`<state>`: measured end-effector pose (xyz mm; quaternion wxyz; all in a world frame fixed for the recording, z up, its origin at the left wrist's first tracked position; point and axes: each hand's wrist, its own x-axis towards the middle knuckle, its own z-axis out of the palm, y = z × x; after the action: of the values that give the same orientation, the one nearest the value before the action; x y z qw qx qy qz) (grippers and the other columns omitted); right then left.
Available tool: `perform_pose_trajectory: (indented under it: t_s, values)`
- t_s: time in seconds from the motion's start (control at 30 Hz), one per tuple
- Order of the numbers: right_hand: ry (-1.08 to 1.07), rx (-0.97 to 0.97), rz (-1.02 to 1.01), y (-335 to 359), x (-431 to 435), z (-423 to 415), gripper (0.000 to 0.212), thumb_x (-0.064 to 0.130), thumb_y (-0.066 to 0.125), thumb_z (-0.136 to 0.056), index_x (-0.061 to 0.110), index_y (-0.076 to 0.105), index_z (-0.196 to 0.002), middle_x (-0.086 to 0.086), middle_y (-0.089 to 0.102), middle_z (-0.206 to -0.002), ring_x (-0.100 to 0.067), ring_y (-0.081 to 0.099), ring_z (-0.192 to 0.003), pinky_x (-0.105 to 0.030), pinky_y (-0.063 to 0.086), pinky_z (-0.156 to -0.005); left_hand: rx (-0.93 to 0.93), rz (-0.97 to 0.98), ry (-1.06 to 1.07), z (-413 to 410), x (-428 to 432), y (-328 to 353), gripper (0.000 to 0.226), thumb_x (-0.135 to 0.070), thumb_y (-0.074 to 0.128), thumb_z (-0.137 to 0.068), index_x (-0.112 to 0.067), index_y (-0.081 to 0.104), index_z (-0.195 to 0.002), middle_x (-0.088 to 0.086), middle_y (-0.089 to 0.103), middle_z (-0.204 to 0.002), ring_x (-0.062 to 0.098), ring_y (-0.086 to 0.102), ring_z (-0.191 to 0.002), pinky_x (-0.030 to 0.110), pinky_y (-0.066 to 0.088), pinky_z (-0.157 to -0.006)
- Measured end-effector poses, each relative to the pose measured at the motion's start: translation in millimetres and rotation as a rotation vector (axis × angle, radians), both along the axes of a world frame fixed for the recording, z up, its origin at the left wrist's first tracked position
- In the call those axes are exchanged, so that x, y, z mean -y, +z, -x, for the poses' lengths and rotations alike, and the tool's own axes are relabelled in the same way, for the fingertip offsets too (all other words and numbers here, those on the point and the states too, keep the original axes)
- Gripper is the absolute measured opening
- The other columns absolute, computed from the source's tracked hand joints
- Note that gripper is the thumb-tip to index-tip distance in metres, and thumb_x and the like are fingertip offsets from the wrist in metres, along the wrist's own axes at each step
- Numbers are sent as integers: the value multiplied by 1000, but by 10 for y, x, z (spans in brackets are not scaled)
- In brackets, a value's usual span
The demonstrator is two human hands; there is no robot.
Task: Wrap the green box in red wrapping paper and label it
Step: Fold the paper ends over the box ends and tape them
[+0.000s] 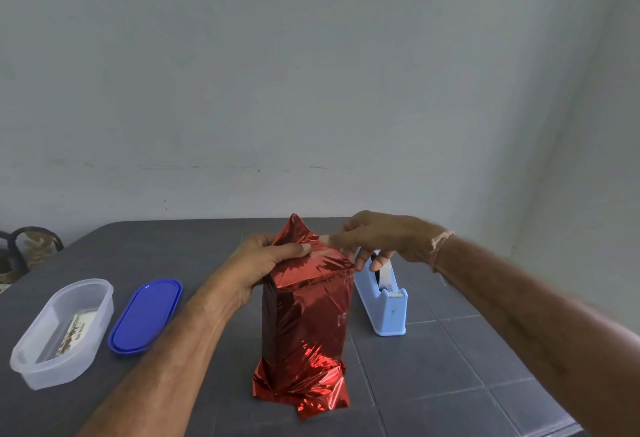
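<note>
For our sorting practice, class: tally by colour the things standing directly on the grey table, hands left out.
Red: 1, foil-wrapped box
Blue: 2, oval lid and tape dispenser
Clear: 1, oval plastic container
Total: 4

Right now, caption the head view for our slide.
Left hand and right hand pinch the red paper's top folds; dispenser beside.
</note>
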<state>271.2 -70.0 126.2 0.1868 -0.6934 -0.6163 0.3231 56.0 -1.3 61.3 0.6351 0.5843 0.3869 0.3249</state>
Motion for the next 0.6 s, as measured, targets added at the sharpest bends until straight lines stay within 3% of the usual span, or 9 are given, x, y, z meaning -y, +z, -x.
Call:
perform_pose_trajectory:
  t_s: [0.1, 0.23, 0.33, 0.47, 0.6]
  values:
    - [-23, 67, -21, -95, 7, 112, 55, 70, 70, -81, 18, 65, -98, 3, 68, -87, -9, 68, -74, -27, 52, -66, 5, -13, 5, 0, 23, 9, 24, -19, 85, -80, -7, 77, -100, 16, 79, -94, 23, 74, -77, 28, 60, -72]
    - [-80, 55, -23, -127, 47, 168, 64, 69, 70, -82, 12, 66, -111, 3, 67, -90, -10, 65, -76, -26, 51, -66, 2, -10, 18, -4, 26, -14, 35, -24, 87, -77, -6, 77, -105, 15, 79, -96, 26, 75, -85, 33, 59, -81]
    - [-113, -7, -27, -143, 56, 159, 48, 61, 72, -84, 18, 63, -104, 4, 68, -92, -10, 65, -76, -26, 52, -66, 6, 3, 20, -10, 46, -12, 34, -25, 87, -77, -6, 77, -104, 16, 79, -97, 25, 75, -83, 33, 59, -81]
    - [-144, -222, -61, -226, 65, 66, 26, 43, 75, -89, 21, 66, -100, 1, 68, -95, -13, 64, -79, -25, 54, -62, 7, -2, 59, -14, 96, 8, 22, -21, 86, -79, -10, 76, -94, 13, 79, -89, 18, 73, -69, 27, 58, -69]
    - [-131, -303, -88, -278, 129, 20, 23, 37, 75, -91, 19, 66, -102, 2, 70, -90, -11, 67, -77, -27, 55, -63, 9, -12, 120, -28, 128, 6, 20, -20, 87, -78, -11, 74, -90, 9, 79, -81, 16, 71, -66, 27, 57, -68]
